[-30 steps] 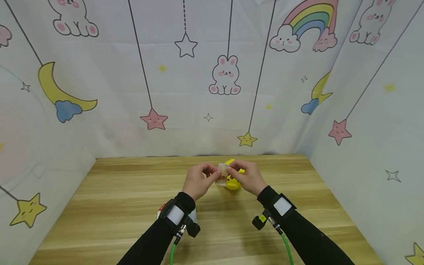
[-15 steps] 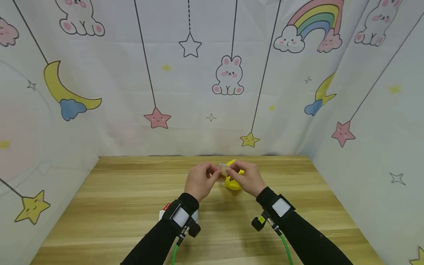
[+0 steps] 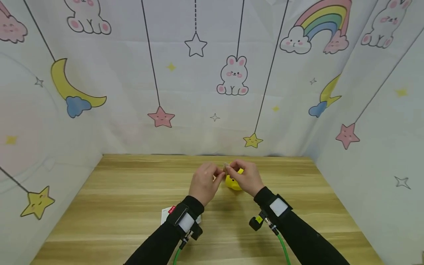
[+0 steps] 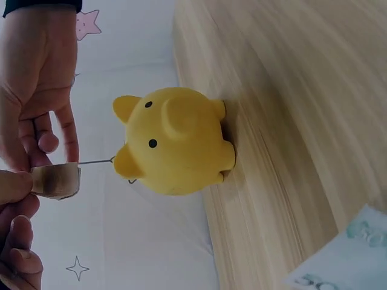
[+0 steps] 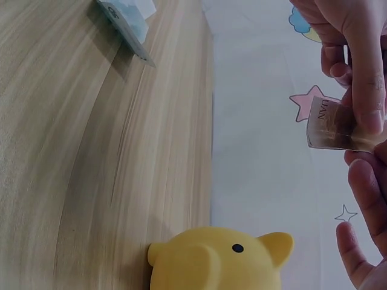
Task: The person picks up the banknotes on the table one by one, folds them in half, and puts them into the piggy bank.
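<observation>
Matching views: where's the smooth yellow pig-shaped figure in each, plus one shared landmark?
Head: yellow pig-shaped figure right of and below centre, partly behind the right hand.
Left wrist: just left of centre, turned sideways.
Right wrist: bottom middle, cut off by the edge.
Shared landmark: small folded brownish paper, pinched by the right hand and left hand.

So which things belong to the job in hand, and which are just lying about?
Job:
small folded brown printed paper, held by left hand and right hand
yellow pig-shaped figure just beyond, probably

Lying about:
pale green printed sheet, apparently
</observation>
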The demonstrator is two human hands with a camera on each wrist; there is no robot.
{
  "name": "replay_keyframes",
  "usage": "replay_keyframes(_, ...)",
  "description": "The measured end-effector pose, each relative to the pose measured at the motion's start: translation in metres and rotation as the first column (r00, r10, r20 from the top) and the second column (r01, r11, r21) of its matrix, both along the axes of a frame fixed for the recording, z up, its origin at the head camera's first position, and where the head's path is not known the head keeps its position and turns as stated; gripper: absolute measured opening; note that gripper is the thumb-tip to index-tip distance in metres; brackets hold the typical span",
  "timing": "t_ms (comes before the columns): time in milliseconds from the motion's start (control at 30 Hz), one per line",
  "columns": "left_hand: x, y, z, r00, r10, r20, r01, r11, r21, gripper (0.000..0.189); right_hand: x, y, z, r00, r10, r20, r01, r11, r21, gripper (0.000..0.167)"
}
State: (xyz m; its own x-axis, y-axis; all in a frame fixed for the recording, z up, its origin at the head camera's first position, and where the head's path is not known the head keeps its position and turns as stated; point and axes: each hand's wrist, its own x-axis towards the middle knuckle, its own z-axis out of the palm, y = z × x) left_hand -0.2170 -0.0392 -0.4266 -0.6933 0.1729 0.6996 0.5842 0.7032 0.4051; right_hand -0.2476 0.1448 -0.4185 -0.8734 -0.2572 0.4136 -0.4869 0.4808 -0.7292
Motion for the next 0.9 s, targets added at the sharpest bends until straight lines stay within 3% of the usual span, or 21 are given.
replay_keyframes(267, 0.003, -0.004, 0.001, 0.984, -0.043, 0.17, 0.026, 0.994, 0.103, 0.011, -0.001, 0.001, -0.003, 1.0, 0.001, -0.003, -0.001, 1.0, 0.004, 0.012)
replay_keyframes(400, 0.003, -0.007, 0.0, 0.966, -0.113, 0.231, 0.073, 0.982, 0.176, 0.006, -0.001, 0.003, -0.003, 1.0, -0.003, 0.01, 0.003, 1.0, 0.008, 0.012)
replay_keyframes(533, 0.001, -0.013, 0.001, 0.922, -0.202, 0.33, 0.113, 0.956, 0.271, 0.007, -0.001, 0.004, -0.003, 1.0, 0.001, 0.006, -0.001, 1.0, 0.016, 0.012)
replay_keyframes(733, -0.004, -0.022, -0.001, 0.847, -0.298, 0.441, 0.117, 0.912, 0.393, 0.007, -0.001, 0.002, -0.003, 1.0, 0.029, -0.002, -0.029, 1.0, 0.01, 0.012)
replay_keyframes(900, -0.005, -0.026, -0.003, 0.818, -0.314, 0.481, 0.088, 0.896, 0.434, 0.011, 0.001, -0.002, -0.001, 0.998, 0.057, 0.002, -0.057, 0.998, 0.002, 0.009)
